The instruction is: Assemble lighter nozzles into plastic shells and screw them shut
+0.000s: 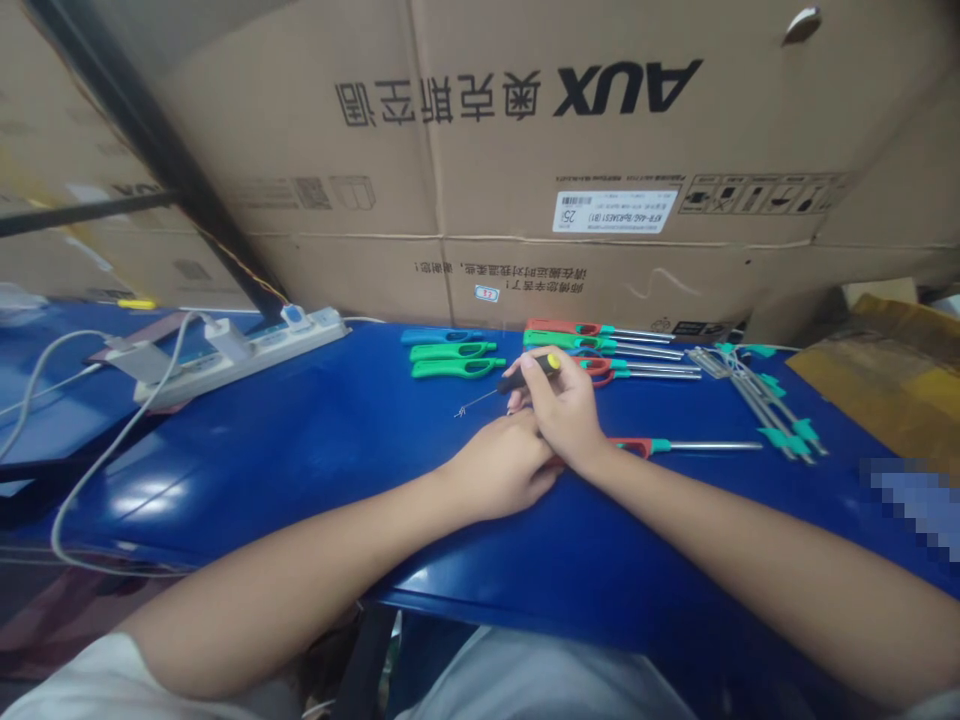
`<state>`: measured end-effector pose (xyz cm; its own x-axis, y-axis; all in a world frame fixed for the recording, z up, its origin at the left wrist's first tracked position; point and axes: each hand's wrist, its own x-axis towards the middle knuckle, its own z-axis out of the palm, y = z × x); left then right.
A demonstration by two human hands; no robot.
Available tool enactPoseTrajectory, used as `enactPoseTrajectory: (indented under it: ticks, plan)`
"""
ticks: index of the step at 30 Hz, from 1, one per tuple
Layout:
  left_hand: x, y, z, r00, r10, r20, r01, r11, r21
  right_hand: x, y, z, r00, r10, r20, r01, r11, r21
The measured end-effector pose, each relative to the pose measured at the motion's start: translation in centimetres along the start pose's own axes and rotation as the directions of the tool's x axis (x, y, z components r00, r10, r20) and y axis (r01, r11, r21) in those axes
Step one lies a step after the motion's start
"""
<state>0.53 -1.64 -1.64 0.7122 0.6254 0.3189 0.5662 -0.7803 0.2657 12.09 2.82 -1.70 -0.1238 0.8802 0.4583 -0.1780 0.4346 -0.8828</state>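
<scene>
Right hand (576,408) has its fingers closed round the black-and-yellow screwdriver (513,381), held above the blue tabletop (300,450), shaft aimed left; left hand (491,470) is curled tight, seemingly round the handle of the red gas lighter (639,447) (right wrist hides the contact), whose metal tube runs out to the right. Judged handling: screwdriver light and stiff, best gripped by its thick handle; lighter light, hard-shelled, tube probably slippery, so hold the handle; pale bits at the screwdriver tip too small to identify, likely easily dropped. Front table edge lies below the forearms; lighter row (559,327) and green handles (439,369) limit reach behind; most room leftward, toward the power strip (327,326).
</scene>
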Motion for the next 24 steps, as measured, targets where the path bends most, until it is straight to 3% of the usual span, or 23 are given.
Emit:
enactPoseTrajectory:
  ticks: [24]
  plan:
    - [0.16, 0.23, -0.45, 0.999, -0.015, 0.049, 0.015, 1.0, 0.015, -0.37, -0.11, -0.1, 1.0, -0.029, 0.005, 0.028, 0.999, 0.019]
